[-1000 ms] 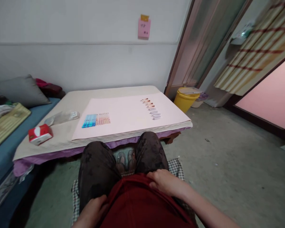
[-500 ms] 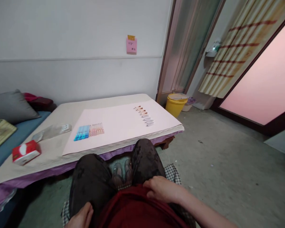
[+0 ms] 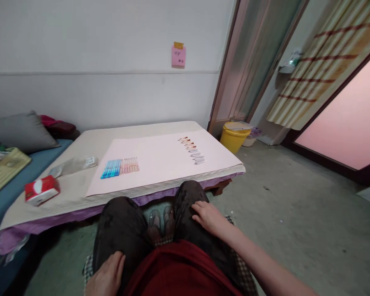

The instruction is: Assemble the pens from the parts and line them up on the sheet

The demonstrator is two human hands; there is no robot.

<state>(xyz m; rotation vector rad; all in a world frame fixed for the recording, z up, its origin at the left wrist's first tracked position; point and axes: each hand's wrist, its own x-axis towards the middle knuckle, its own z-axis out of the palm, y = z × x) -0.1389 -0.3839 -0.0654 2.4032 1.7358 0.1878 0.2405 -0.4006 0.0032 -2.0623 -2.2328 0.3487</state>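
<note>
My left hand [image 3: 106, 273] lies on my left thigh with nothing in it; part of it is cut off by the lower edge. Resting on my right thigh, my right hand [image 3: 208, 216] holds nothing and its fingers are slightly apart. Both hands are away from the pale pink sheet [image 3: 157, 154] in front of my knees. Blue pens [image 3: 111, 168] lie side by side on its left part, beside a row of slim pinkish pens [image 3: 130, 165]. Toward the right, small brown-tipped brushes [image 3: 188, 143] form a slanting line with several silvery pens [image 3: 197, 156].
The low bed [image 3: 61, 205] bears a red tissue pack [image 3: 42, 190] and a clear plastic bag [image 3: 74, 165] at left. A grey pillow [image 3: 24, 131] lies beyond. A yellow bucket [image 3: 232, 139] stands past the right end. A pink note [image 3: 178, 56] hangs on the wall.
My right hand has moved forward from my lap onto my right thigh. My left hand has come slightly up the left thigh. The view has turned slightly left.
</note>
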